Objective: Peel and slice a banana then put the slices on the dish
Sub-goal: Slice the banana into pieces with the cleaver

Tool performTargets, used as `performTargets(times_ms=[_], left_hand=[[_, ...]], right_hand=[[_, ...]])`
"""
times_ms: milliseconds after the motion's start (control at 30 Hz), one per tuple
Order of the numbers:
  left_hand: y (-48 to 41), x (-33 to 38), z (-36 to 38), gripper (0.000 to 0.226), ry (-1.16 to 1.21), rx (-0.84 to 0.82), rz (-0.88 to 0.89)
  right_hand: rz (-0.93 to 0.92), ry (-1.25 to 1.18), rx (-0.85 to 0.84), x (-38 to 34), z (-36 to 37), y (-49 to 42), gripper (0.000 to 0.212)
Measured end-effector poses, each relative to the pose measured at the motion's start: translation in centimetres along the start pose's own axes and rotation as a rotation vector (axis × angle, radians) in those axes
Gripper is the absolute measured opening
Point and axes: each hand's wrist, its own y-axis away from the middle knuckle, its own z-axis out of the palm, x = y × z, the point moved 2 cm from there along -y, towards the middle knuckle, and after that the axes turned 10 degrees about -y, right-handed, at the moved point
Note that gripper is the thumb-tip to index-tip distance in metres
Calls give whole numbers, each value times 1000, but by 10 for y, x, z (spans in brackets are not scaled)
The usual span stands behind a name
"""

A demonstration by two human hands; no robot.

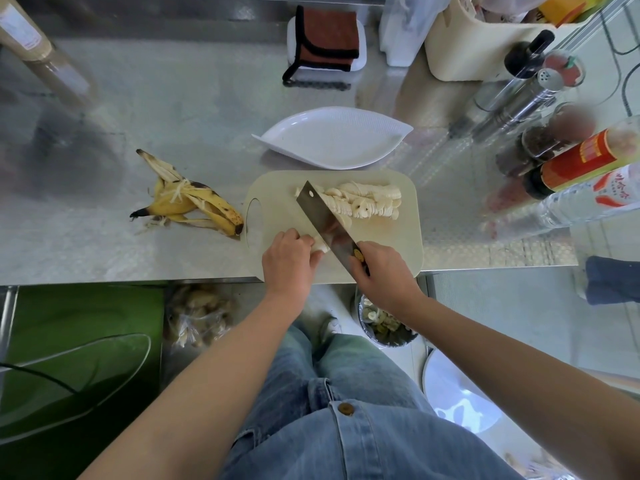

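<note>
Step in hand: slicing, as I judge it. The peel is off, most of the fruit lies cut, and only a short banana stub (320,247) is uncut at the near end of the cutting board (277,192).
Next move: probably a few more thin cuts through the stub, with the holding fingertips drawn back from the edge because so little fruit is left. After that the slices have to go over to the dish, which has nothing on it yet.
Left hand (287,258): its grip is closed, with the fingers curled down over the stub, pinning it to the board right beside the blade.
Right hand (381,275): its grip is wrapped tight round the dark handle of the knife (325,216), and no fingers are spread.
Knife: a broad cleaver blade slanting away from the right hand toward the far left. Its near part is against the stub, and I cannot tell whether the edge has reached the board.
Slices (367,202): an overlapping row of pale rounds on the far right half of the board, just past the blade.
Peel (188,202): splayed open on the counter (156,116) just left of the board, speckled brown.
Dish (332,140): white and leaf-shaped, just beyond the board's far edge and within easy reach.
</note>
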Motion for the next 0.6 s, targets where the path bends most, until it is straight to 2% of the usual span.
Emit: performTargets(times_ms=[600], left_hand=[[0, -1, 1, 26, 28, 10, 6]], right_hand=[[33, 65, -80, -3, 8, 1, 25]])
